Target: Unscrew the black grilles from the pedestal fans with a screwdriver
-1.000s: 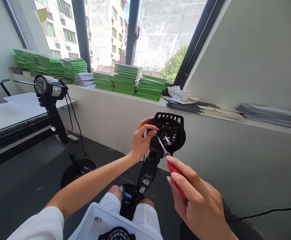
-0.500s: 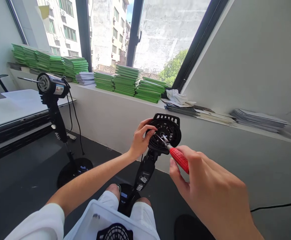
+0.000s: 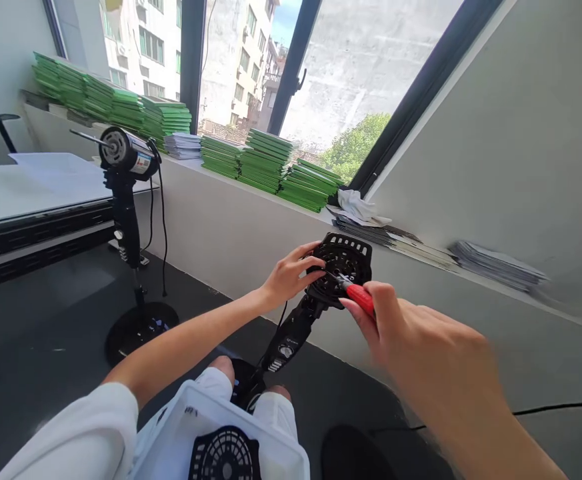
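A black round fan motor housing (image 3: 343,250) with slotted vents tops a black fan stand (image 3: 291,340) between my knees. My left hand (image 3: 291,277) is at the housing's left side, fingers bent over its face and thumb close to them; whether a small part lies between the fingertips is hidden. My right hand (image 3: 421,333) is closed around the red grip of what look like pliers (image 3: 361,298). Their metal end reaches to the middle of the housing, close to my left fingertips.
A white plastic bin (image 3: 171,427) on my lap holds a black grille plate (image 3: 227,460). To the left stands another fan stand with a bare motor (image 3: 125,155), beside a white table (image 3: 61,193). Green stacks (image 3: 265,160) and papers (image 3: 495,263) line the window ledge.
The view has shifted slightly. My right hand and the pliers have moved in closer to the housing, and my left fingers have straightened a little along it.
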A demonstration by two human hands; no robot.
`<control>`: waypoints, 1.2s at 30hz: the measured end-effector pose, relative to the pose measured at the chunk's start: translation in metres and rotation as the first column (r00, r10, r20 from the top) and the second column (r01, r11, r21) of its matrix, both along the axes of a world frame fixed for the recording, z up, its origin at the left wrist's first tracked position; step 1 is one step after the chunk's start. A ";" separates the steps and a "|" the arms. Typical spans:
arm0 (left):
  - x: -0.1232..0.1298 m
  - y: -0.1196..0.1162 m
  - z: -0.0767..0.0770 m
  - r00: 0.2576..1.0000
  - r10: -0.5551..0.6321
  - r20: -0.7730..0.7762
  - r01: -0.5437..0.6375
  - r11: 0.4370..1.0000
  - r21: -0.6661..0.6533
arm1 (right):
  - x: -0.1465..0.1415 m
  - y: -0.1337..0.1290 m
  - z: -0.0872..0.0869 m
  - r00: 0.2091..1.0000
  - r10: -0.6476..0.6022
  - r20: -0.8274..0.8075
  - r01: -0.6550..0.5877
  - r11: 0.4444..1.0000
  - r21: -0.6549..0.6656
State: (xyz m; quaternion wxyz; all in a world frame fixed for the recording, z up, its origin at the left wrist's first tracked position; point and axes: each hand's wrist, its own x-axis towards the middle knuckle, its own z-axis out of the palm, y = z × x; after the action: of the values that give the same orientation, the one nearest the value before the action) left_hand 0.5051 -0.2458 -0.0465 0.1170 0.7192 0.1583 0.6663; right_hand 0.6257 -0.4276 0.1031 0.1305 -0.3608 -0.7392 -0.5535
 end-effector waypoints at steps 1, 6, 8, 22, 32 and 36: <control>-0.001 0.000 0.001 1.000 0.009 -0.014 -0.009 1.000 0.011 | 0.000 0.000 0.002 0.999 -0.041 0.018 0.040 0.998 0.045; -0.009 -0.002 0.009 0.987 0.113 -0.114 -0.106 0.992 0.067 | 0.000 0.007 0.011 0.999 -0.039 0.037 0.041 0.997 -0.065; -0.016 -0.004 0.015 0.975 0.150 -0.165 -0.133 0.985 0.108 | 0.001 0.008 0.011 0.999 0.030 0.043 -0.023 0.989 -0.149; -0.026 0.007 0.029 0.976 0.001 -0.219 0.030 0.990 0.140 | -0.002 -0.001 -0.003 0.998 -0.004 0.065 0.008 0.998 -0.060; -0.027 0.006 0.023 0.981 -0.013 -0.195 0.045 0.986 0.159 | -0.007 0.011 0.018 0.982 -0.188 0.014 0.187 0.963 -0.192; -0.021 0.011 0.011 0.988 -0.083 -0.127 0.098 0.989 0.114 | -0.009 0.014 0.026 0.974 -0.227 0.021 0.227 0.963 -0.142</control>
State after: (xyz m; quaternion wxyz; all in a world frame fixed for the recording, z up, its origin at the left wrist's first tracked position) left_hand 0.4838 -0.2344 -0.0352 0.0936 0.7709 0.0920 0.6233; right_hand 0.6168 -0.4133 0.1291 0.0384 -0.4503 -0.7312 -0.5110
